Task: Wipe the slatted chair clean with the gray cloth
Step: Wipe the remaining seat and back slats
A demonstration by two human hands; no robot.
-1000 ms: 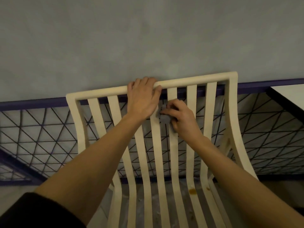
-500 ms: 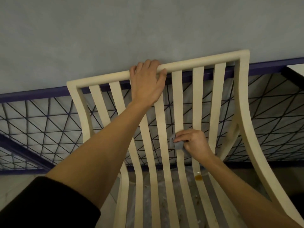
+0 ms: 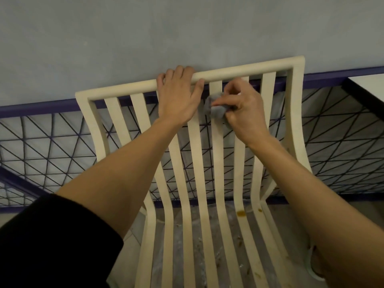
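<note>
A cream slatted chair [image 3: 295, 113] fills the middle of the view, its curved back running down into the seat. My left hand [image 3: 178, 98] grips the top rail of the back, fingers hooked over it. My right hand [image 3: 242, 107] pinches a small bunched gray cloth [image 3: 216, 110] against a slat near the top of the back, just right of my left hand. A brown stain [image 3: 241, 213] sits on a seat slat, with a smaller one [image 3: 259, 209] to its right.
A blue-gray wall [image 3: 187, 34] stands right behind the chair. A dark wire-mesh fence with a purple rail [image 3: 37, 107] runs along it. A white table corner [image 3: 369, 84] juts in at the right. Debris lies on the floor under the seat.
My right hand has carried the cloth back up the slat, from mid-back to near the top rail. My left hand has kept its hold on the top rail.
</note>
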